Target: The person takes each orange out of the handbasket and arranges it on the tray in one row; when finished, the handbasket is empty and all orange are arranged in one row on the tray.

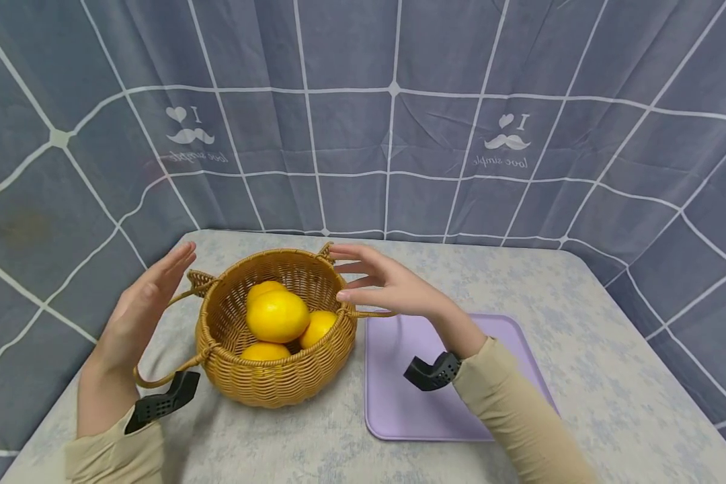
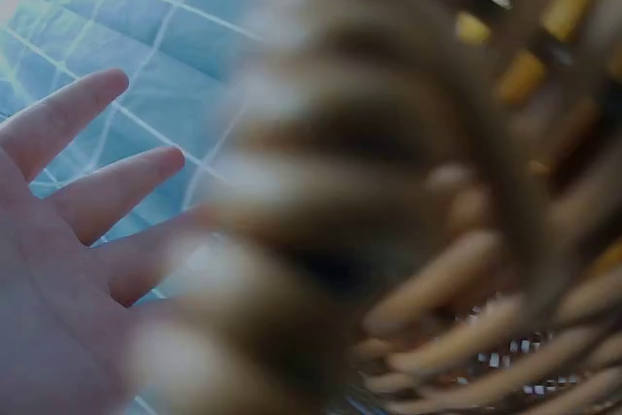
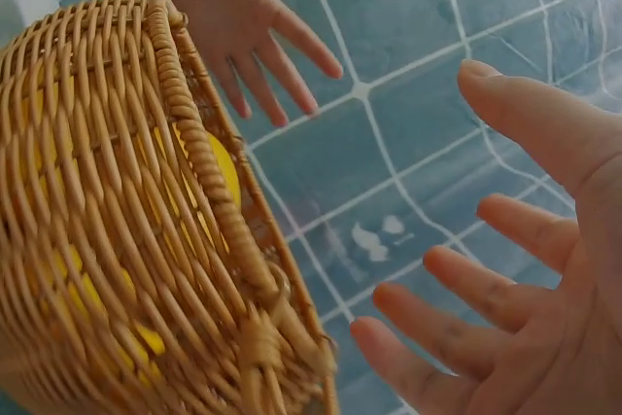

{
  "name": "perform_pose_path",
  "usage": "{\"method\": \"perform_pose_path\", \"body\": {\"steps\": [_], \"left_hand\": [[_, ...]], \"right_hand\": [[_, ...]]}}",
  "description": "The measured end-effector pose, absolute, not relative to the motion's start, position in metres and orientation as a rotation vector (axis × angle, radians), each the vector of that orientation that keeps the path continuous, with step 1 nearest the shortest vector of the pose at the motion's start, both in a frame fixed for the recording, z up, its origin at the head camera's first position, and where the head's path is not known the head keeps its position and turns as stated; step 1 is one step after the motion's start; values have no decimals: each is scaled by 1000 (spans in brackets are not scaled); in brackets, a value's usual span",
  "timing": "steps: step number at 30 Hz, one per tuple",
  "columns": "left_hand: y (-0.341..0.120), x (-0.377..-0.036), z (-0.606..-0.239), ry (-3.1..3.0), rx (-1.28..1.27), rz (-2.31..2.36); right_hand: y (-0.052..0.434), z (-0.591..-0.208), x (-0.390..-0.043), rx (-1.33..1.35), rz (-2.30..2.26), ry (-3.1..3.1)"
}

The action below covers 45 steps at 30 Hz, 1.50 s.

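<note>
basket (image 1: 276,376): round wicker, sits upright on the table (image 1: 593,349), left of centre; a loop handle on each side, left handle (image 1: 160,378) hangs low, right handle (image 1: 369,313) sticks out toward the tray
lemons (image 1: 277,315): four yellow ones show inside the basket, piled, biggest on top in the middle
left hand (image 1: 145,302): just left of the basket, palm facing it, fingers straight and spread; grip released, holds nothing; a gap shows between palm and wicker in the head view
right hand (image 1: 387,286): at the basket's right rim, fingers straight, reaching over the rim edge; grip released, holds nothing; in the right wrist view fingers (image 3: 505,298) are spread and stand apart from the wicker wall (image 3: 117,240)
left wrist view: basket weave (image 2: 408,240) very close and blurred, fingers (image 2: 107,191) splayed beside it; contact cannot be told from here
hands vs basket: one on each side, basket between them
tray (image 1: 399,403): flat lilac, rounded corners, on the table just right of the basket; right forearm passes over it
wrist cams: black mounts on both wrists, left (image 1: 163,401), right (image 1: 432,372)
sleeves: beige, both arms
table: pale grey, mottled floral cover
backdrop (image 1: 363,114): blue-grey cloth with white grid lines and a moustache print, hangs behind and round both sides of the table
</note>
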<state>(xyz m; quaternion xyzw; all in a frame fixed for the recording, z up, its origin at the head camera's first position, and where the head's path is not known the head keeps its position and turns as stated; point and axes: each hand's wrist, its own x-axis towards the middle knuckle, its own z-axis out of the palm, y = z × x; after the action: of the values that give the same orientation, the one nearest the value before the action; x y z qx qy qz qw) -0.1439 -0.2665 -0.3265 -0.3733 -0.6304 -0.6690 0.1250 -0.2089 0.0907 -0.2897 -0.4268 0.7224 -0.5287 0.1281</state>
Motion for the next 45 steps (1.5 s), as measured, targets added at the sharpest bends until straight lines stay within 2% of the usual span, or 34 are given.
{"method": "perform_pose_path", "body": {"steps": [10,21,30,45], "left_hand": [[-267,-158,-342,-1750,-1061,-2058],[-267,-160,-348,-2038,-571,-2005],[-267,-163,-360,-2143,-352,-1971],[-266,-167,-366,-2111,-357,-2011]], "right_hand": [[49,-294,-222,-1181,-1464,2061],[13,-305,-229,-1195,-1338,2031],[5,-309,-232,-1172,-1162,2195],[-7,-308,-239,-1180,-887,2159]]}}
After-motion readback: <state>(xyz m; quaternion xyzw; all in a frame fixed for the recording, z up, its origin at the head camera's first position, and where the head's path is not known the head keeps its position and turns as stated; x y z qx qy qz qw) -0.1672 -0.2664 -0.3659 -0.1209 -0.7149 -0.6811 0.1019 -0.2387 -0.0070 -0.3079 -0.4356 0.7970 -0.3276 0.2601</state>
